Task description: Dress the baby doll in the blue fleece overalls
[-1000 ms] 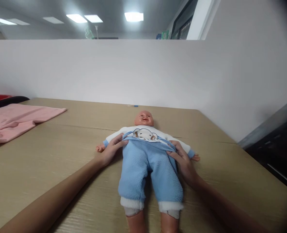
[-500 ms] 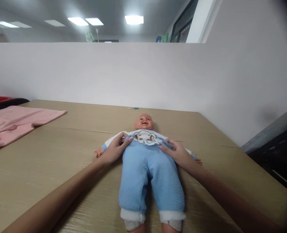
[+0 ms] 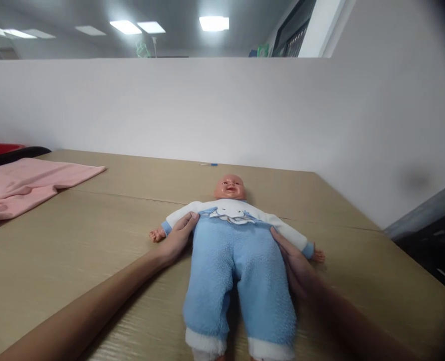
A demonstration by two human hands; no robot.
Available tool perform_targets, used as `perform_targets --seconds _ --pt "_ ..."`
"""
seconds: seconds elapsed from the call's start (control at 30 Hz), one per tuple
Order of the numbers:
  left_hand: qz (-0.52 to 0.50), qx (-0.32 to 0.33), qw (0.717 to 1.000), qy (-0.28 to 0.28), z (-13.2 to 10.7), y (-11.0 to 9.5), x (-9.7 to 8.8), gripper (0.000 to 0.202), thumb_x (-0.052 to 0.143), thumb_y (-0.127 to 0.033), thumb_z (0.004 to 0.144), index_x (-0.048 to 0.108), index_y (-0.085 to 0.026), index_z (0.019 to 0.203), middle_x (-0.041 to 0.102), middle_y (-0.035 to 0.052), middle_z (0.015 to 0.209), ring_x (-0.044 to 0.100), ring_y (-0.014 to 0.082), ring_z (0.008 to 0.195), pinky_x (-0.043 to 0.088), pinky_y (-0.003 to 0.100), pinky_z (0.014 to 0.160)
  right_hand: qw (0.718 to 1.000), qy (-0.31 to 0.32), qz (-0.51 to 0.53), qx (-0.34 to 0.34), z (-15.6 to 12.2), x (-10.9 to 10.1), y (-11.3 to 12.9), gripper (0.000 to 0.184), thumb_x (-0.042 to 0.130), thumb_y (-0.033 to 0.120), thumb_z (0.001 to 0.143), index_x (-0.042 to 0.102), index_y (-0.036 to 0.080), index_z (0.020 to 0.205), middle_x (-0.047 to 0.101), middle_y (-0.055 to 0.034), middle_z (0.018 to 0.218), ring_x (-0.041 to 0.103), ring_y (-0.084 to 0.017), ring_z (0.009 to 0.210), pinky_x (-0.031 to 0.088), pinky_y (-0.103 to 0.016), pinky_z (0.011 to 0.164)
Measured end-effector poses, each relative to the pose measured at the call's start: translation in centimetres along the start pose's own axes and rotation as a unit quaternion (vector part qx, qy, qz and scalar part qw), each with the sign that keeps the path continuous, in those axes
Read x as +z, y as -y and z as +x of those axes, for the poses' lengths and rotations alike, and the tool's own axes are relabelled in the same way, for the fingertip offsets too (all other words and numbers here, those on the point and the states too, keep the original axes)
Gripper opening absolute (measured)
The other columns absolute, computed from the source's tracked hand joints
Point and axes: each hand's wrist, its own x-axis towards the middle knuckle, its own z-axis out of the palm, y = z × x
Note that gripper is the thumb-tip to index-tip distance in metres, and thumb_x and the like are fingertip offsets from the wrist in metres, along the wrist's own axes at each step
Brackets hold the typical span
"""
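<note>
A baby doll [image 3: 230, 187] lies on its back on the wooden table, its head away from me and its arms spread. It wears a white top [image 3: 292, 234] with blue cuffs and fluffy blue pants [image 3: 213, 260] with white hems. An animal design shows folded at the waist. My left hand [image 3: 179, 236] is closed at the left side of the waistband, fingertips on the cloth. At the other side, my right hand [image 3: 296, 263] grips the pants' edge with the thumb on top; its other fingers are mostly hidden beside the doll.
A pink cloth [image 3: 38, 180] is spread at the left of the table [image 3: 125, 220]. Behind it sits a red and black object [image 3: 15, 153], partly cut off. A small blue-ended pen-like item [image 3: 213, 164] lies near the white wall [image 3: 151, 110].
My right hand has slid outward and down along the pants' side, and my left fingers have drawn in at the waistband. More of the white top shows. The view has shifted slightly.
</note>
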Motion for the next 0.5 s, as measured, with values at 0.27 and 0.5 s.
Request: perform_targets --seconds 0.27,0.5 --pt "0.200 0.077 0.974 0.069 -0.1 -1.5 -1.2 0.040 0.051 -0.059 0.108 0.061 -0.021 0.102 0.063 0.0027 0.100 0.055 0.0230 0.096 0.042 0.035 0.090 0.994 0.058 -0.036 -0.083 0.9 -0.4 0.2 0.039 0.078 0.060 0.079 0.071 0.029 0.102 0.078 -0.0051 0.120 0.062 -0.036 0.131 0.048 -0.048 0.117" --pt "0.387 0.192 0.891 0.142 -0.3 -2.2 -3.2 0.027 0.055 -0.045 0.104 0.064 -0.020 0.101 0.066 0.0107 0.107 0.058 0.0321 0.107 0.043 0.043 0.100 0.933 0.071 -0.310 -0.170 -0.8 -1.6 1.7 0.021 0.063 0.048 0.081 0.065 0.028 0.080 0.067 -0.0044 0.092 0.059 -0.033 0.099 0.046 -0.049 0.102"
